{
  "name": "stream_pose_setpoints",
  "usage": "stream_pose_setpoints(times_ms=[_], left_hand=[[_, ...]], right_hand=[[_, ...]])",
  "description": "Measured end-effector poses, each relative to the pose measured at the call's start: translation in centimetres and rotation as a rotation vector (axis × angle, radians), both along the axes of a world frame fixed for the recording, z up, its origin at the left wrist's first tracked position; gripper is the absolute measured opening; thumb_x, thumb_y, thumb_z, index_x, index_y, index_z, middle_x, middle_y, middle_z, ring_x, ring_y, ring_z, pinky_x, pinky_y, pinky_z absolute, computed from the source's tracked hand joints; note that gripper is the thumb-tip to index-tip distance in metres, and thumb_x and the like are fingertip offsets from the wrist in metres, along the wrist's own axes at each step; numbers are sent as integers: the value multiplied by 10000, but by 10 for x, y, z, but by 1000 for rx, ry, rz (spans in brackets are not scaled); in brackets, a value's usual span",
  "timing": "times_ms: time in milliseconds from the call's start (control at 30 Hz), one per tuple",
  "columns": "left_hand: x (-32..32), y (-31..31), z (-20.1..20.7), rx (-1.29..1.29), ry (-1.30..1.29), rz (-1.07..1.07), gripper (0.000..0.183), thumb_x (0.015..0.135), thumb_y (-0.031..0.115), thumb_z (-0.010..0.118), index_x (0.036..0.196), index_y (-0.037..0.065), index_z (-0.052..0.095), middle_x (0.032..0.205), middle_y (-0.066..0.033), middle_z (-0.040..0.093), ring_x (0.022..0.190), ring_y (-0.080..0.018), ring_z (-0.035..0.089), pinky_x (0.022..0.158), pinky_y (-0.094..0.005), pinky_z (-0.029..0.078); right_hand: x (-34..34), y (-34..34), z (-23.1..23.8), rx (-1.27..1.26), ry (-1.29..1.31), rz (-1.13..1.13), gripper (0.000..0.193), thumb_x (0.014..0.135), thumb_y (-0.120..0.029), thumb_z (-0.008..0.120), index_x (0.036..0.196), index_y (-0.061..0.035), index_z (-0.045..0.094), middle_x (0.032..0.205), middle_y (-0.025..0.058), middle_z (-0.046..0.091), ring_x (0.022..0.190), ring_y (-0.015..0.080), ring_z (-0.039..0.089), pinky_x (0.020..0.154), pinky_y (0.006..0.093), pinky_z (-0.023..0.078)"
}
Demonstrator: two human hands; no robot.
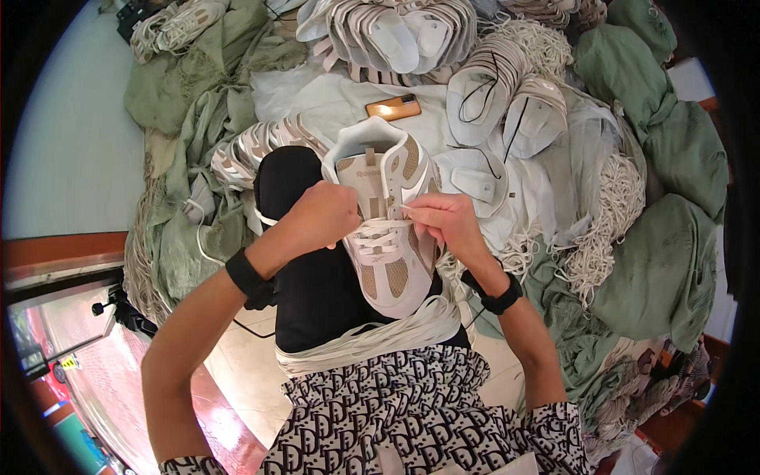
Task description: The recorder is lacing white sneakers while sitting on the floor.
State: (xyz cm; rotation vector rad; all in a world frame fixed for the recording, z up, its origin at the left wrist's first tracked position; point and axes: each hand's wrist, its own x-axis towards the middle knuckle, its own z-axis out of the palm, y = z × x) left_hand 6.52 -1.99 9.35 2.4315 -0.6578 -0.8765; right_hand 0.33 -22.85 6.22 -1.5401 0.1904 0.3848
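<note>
A white and beige sneaker upper rests on my black-clad lap, toe toward me, its lower eyelets threaded with cream lace. My left hand is closed at its left edge, with the fingertips partly hidden. At the right eyelet row, my right hand pinches the tip of a shoelace between thumb and forefinger. Another stretch of lace trails out to the left past my left wrist. Across my lap, near the waist, lies a bundle of cream laces.
Nested stacks of sneaker uppers stand at the far side, with more uppers to their right. A phone lies on white sheeting. Green cloth sacks and heaped laces flank the right; green cloth covers the left.
</note>
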Motion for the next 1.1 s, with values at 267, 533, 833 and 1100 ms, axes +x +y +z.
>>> stream_pose_setpoints(times_ms=[267,533,833,1100], left_hand=[[-28,-5,5,-11,-801,-381,66,670,58,563,701,48,507,550,-89,521,551,-257,582,477,-351,449],[-18,-29,-4,-129,-391,119,117,727,73,537,826,26,579,626,-171,558,602,-332,561,556,-364,459],[-11,-42,-16,-279,-126,216,166,722,65,490,795,-4,623,556,-93,556,456,-144,542,474,-276,433],[16,-50,-14,-161,90,-38,147,703,59,489,724,-12,616,542,-123,549,428,-211,564,450,-303,442]], right_hand=[[4,4,-23,-395,-591,112,103,707,-111,618,771,-36,649,722,93,593,656,225,573,606,293,453],[12,3,-20,-785,-924,171,80,677,-82,610,668,-20,560,614,86,508,557,221,545,506,319,453],[11,6,-20,-981,-1133,239,131,631,-106,616,620,-50,497,567,67,455,531,217,531,471,322,453],[21,1,-24,-737,-858,214,153,634,-107,638,758,-68,556,630,85,539,610,255,563,552,353,462]])
